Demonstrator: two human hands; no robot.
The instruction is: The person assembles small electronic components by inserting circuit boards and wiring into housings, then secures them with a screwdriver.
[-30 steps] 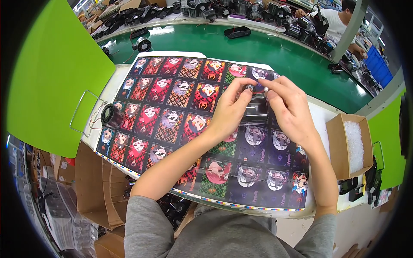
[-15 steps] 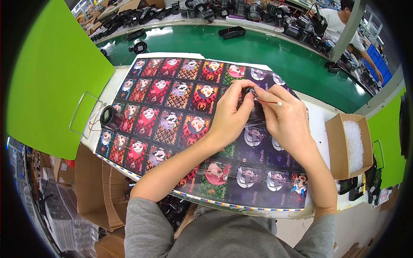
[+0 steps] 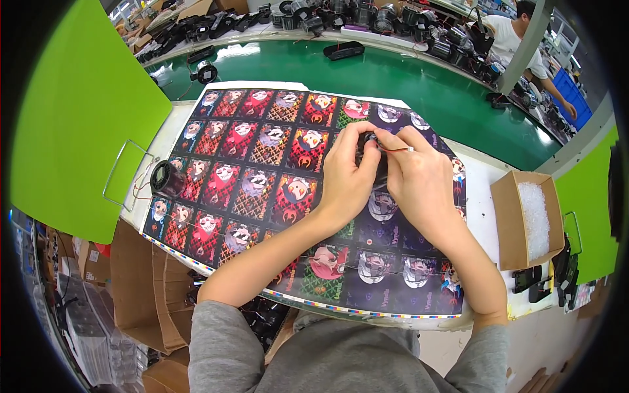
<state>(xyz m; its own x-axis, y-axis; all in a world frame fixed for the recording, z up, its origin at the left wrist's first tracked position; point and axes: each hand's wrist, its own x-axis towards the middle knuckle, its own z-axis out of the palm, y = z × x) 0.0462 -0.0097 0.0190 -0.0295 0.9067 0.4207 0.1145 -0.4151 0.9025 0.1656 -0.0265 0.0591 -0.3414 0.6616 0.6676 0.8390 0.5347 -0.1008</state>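
Over the printed sheet (image 3: 272, 177) of cartoon cards, both my hands close round a dark, partly hidden part (image 3: 381, 171) with wires. My left hand (image 3: 344, 177) wraps its left side, thumb and forefinger near its top. From the right, my right hand (image 3: 422, 177) has its fingers bent onto the same top end. Thin red and dark wires (image 3: 392, 150) come out there, ending in a small white plug (image 3: 411, 149) above my right knuckles. My fingers cover most of the part. A black round motor-like unit (image 3: 168, 178) with wires lies on the sheet's left edge.
A cardboard box (image 3: 511, 223) of clear pellets stands right of the sheet. Green panels (image 3: 85, 124) rise at both sides. Beyond runs a green bench (image 3: 275, 65) with black parts and a row of similar units. A person (image 3: 517, 42) works at far right.
Both hands and the held part sit slightly further left in the picture. My right hand has drawn closer to the left, and the wires and plug shifted with it.
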